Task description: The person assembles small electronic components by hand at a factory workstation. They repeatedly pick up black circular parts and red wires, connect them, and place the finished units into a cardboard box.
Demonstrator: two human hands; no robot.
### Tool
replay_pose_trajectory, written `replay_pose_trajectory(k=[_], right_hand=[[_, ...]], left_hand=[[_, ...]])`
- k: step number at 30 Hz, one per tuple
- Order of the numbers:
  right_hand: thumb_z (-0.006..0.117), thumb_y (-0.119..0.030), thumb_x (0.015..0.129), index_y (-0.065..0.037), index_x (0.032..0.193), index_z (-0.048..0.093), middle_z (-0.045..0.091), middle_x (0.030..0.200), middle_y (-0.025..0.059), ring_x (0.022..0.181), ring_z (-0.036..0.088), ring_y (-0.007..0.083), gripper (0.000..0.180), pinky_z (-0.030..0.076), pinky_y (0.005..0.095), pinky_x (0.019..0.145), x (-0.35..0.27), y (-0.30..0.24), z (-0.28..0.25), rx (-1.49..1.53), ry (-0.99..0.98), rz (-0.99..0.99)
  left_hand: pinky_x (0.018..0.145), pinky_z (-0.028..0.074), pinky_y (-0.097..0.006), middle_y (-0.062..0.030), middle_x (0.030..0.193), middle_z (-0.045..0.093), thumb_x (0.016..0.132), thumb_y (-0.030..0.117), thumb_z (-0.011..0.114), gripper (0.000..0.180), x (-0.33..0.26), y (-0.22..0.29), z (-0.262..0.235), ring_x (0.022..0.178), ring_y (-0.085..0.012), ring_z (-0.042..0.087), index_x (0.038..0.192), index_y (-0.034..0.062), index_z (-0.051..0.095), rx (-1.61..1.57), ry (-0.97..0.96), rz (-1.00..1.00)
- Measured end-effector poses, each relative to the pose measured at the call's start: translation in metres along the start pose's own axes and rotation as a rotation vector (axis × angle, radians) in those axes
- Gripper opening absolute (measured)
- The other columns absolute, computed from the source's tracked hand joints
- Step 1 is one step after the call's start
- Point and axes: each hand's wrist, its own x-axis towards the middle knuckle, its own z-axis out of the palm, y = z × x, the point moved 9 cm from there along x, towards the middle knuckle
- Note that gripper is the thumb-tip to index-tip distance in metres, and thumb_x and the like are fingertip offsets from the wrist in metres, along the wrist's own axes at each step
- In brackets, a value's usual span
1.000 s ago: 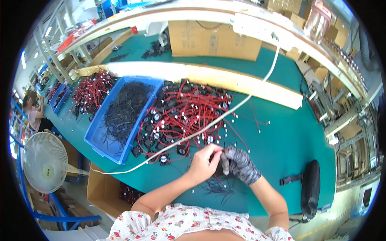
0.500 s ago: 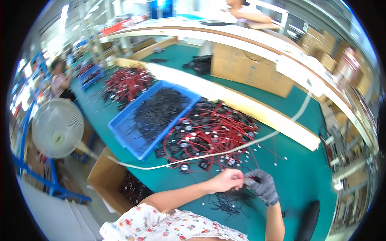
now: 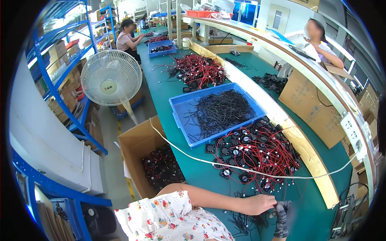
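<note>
Thin black strips [image 3: 242,224] lie loose and crisscrossed at the bottom, right of centre. Higher up, at centre right, small square black fans [image 3: 246,140] with red wires [image 3: 277,158] form a tangled heap.

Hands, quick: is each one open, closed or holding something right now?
Left hand: closed in a pinch; whether it holds anything can't be told.
Right hand: gloved, close to the left; open or closed can't be told.
</note>
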Motion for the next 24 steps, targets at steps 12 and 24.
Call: replay_pose_trajectory(k=[12,24], right_hand=[[0.057,-0.014,0.079,0.001,0.081,0.055,0.056,0.065,0.0055,0.053,0.052,0.0111,0.015,0.042,0.0231,0.050,0.010,-0.001,0.001,0.002,0.024,-0.095],[0.056,-0.028,0.086,-0.003,0.093,0.053,0.055,0.071,0.0033,0.061,0.051,0.0093,0.026,0.047,0.0236,0.055,-0.008,0.023,0.018,0.295,-0.010,0.304]], left_hand=[[0.059,0.048,-0.034,-0.0146,0.078,0.056,0.077,0.001,0.055,0.009,0.013,0.007,-0.027,0.069,-0.0291,0.057,0.084,-0.0037,0.056,0.105,0.110,0.026],[0.052,0.044,-0.027,-0.0129,0.073,0.055,0.075,-0.009,0.054,0.016,0.019,0.003,-0.040,0.059,-0.0202,0.056,0.091,-0.0065,0.057,0.106,0.200,-0.069]])
